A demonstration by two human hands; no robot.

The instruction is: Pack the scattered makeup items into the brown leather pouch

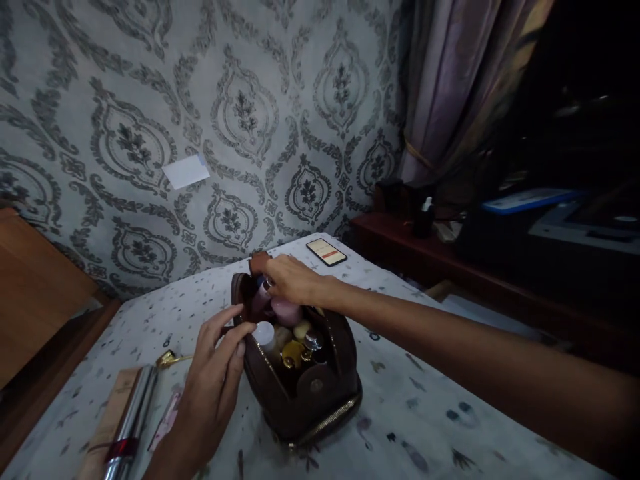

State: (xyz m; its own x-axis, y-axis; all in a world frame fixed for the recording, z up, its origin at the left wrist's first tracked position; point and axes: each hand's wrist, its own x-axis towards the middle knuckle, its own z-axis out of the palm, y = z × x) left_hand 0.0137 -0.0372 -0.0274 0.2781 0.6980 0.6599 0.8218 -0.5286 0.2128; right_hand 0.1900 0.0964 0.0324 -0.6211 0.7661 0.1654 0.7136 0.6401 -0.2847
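A dark brown cosmetic bag (320, 393) sits unzipped on the bed, filled with small bottles and jars. At its left rim is my left hand (215, 367), thumb outside and index finger over the edge. My right hand (290, 277) reaches across into the far end, its fingers curled downward and partly hidden. Right under it lies a rounded pink container (287, 311). Closer to me in the bag are a white-capped bottle (265, 333), a yellow item (293, 353) and a shiny silver cap (314, 341).
Left of the bag lie a tan box (113, 413), a silver tube with a red band (131, 420), a pink item (166, 420) and a gold-coloured object (167, 360). A lit phone (327, 252) rests beyond the bag. A dark red shelf (385, 230) borders the right side.
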